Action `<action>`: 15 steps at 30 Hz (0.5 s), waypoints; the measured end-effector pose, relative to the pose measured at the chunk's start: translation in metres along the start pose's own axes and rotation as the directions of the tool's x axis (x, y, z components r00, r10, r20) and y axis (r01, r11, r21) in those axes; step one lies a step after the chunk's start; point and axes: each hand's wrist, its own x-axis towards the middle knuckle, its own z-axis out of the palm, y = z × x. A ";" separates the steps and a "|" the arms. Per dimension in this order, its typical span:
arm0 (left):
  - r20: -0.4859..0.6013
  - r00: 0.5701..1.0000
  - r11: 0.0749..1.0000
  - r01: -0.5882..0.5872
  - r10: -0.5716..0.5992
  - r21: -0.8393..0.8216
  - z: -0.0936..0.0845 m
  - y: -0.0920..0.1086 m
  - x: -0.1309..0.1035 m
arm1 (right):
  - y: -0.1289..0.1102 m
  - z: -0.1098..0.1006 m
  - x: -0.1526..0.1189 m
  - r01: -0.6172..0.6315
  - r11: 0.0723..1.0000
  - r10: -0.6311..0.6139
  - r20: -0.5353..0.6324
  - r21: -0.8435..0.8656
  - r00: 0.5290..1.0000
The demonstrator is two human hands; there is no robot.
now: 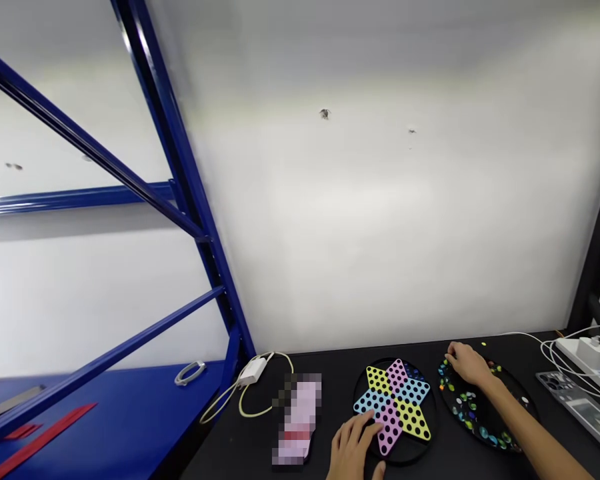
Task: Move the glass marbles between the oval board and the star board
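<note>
A star-shaped Chinese checkers board in pink, yellow and blue, dotted with black holes, lies over a round black tray on the black table. My left hand rests at the near left edge of this board, fingers spread, fingertips touching or just over its lower points. To the right is a second round black tray with many small glassy coloured pieces scattered in it. My right hand is at its far rim, fingers curled downward. What the right fingertips hold, if anything, is hidden.
Left of the board lies a blurred-out pink phone-like object, with a white charger and cable behind it. A grey phone and a white power strip with cables are at right. A blue rack frame stands at left.
</note>
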 end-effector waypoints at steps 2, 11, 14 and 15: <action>0.002 1.000 1.000 0.000 0.000 -0.002 0.000 0.000 0.000 | -0.004 0.006 -0.003 0.032 0.996 -0.032 0.004 -0.087 0.999; 0.019 1.000 1.000 0.013 -0.013 -0.014 0.000 -0.001 0.001 | -0.002 0.009 -0.019 0.006 0.998 -0.013 -0.099 -0.066 0.995; 0.027 1.000 0.999 0.013 -0.012 -0.030 -0.002 -0.001 0.001 | 0.002 0.001 -0.016 -0.029 0.994 0.044 -0.137 0.110 0.990; 0.027 1.000 0.999 0.012 -0.012 -0.033 -0.002 0.000 0.001 | 0.003 -0.003 -0.014 -0.047 0.982 0.075 -0.149 0.185 0.986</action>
